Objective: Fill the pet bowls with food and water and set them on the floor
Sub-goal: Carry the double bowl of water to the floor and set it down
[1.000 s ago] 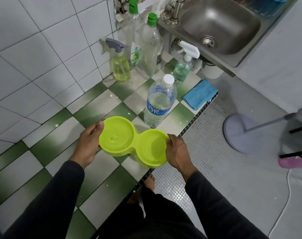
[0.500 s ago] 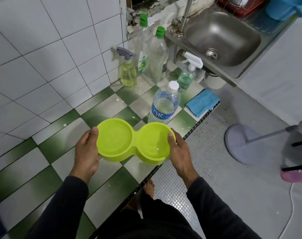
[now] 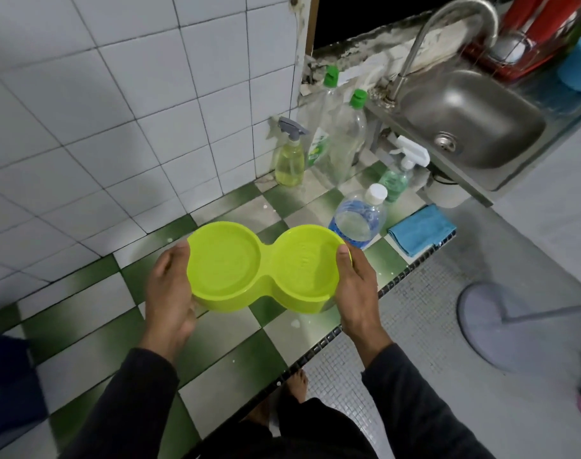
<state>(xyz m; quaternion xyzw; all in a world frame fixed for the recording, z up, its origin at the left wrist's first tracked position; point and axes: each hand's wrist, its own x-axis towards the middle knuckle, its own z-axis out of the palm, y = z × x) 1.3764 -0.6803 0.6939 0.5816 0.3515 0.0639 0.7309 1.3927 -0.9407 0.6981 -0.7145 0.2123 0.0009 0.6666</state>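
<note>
Here both wells of the bowl [image 3: 266,270] look empty, openings up, its long axis running left to right above the counter [image 3: 93,329]. The left hand [image 3: 170,293] and right hand [image 3: 357,289] grip its ends. A capped bottle [image 3: 358,217] stands just beyond.

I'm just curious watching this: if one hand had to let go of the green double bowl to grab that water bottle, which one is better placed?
Probably the right hand: the water bottle stands just beyond the double bowl on that side. The left hand would have to cross over.
</note>
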